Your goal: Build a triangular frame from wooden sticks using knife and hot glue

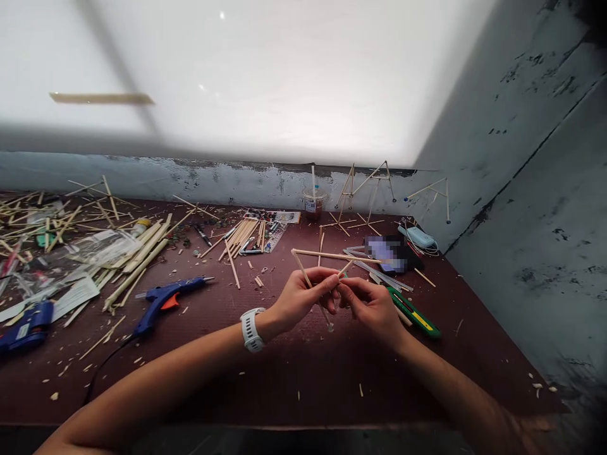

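left hand (310,296) — closed round stick frame (332,254) | right hand (372,306) — curled narrow against the left, exact hold cannot tell

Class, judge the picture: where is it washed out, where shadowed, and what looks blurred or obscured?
Head view: the white surface is nearly washed out, with small glare spots and a diagonal shadow at left; same view, the right wall smears near the lower corner; same view, the phone is partly pixelated, while the left hand and right hand look fairly sharp.
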Demonstrator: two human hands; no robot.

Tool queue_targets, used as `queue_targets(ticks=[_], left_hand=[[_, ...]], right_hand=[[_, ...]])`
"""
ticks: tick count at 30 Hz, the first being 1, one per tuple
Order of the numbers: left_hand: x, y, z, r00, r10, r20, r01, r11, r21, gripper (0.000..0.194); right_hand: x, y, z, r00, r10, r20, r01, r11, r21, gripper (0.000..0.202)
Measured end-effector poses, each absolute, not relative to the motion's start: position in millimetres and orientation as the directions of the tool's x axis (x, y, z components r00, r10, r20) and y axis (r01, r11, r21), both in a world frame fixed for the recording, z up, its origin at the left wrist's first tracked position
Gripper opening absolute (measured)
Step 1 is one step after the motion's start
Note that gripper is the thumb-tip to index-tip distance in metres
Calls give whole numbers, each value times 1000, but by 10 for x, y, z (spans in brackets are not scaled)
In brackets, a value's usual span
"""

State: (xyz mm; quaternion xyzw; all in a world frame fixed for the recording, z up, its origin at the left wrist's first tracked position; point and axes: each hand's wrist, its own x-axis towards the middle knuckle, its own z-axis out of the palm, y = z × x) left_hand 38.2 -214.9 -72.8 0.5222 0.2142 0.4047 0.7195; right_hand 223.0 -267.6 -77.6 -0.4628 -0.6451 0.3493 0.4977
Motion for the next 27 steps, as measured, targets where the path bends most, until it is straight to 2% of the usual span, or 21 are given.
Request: queue_targets(ticks=[7, 12, 14, 17, 20, 23, 27], left_hand=[[355, -2123, -616, 515, 852, 95, -429, 160, 889, 37], [338, -2064, -562, 406, 913, 41, -470, 171, 866, 44], [333, -2049, -561, 404, 915, 20, -472, 190, 861, 46], [330, -2047, -567, 436, 900, 15, -461, 209, 862, 45], [345, -2083, -586, 487, 872, 44, -454, 209, 866, 43], [386, -2158, -625, 544, 838, 56, -449, 233, 863, 42], [456, -2267, -689, 593, 805, 37, -438, 283, 853, 39]], right_hand=[[2431, -2607, -810, -120, 932, 343, 357, 363, -861, 29], [2748, -2382, -862, 278, 925, 258, 250, 190, -949, 46], [2833, -2331, -887, 344, 909, 236, 251, 153, -956, 51], [2800, -2363, -896, 264, 936, 232, 328, 139, -934, 52], [2600, -2496, -866, 52, 980, 193, 347, 163, -923, 52], [2377, -2642, -828, -100, 969, 227, 274, 246, -930, 46], [2215, -2759, -824, -146, 931, 334, 215, 359, -908, 28]])
